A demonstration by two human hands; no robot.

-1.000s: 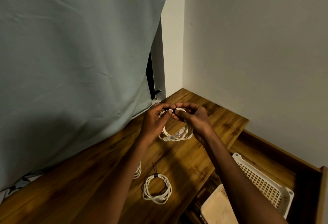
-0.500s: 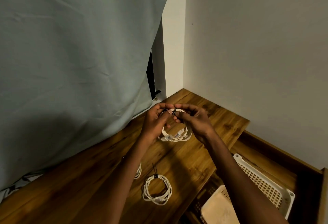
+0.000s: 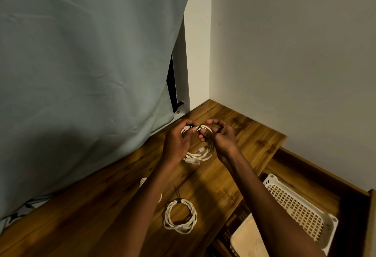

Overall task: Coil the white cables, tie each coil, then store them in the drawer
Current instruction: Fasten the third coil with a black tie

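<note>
Left hand (image 3: 176, 142), right hand (image 3: 220, 137) both pinch black tie (image 3: 199, 127) atop white cable coil (image 3: 200, 153), fingers curled

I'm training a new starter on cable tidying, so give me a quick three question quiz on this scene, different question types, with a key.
1. True or false: the tied coil on the wooden desk already carries a dark tie.
2. Multiple choice: the coil in hand is held by A) the left hand only, B) the right hand only, C) both hands.
3. Fill in: the white perforated basket sits in the open ____.

Key: 1 true; 2 C; 3 drawer.
</note>
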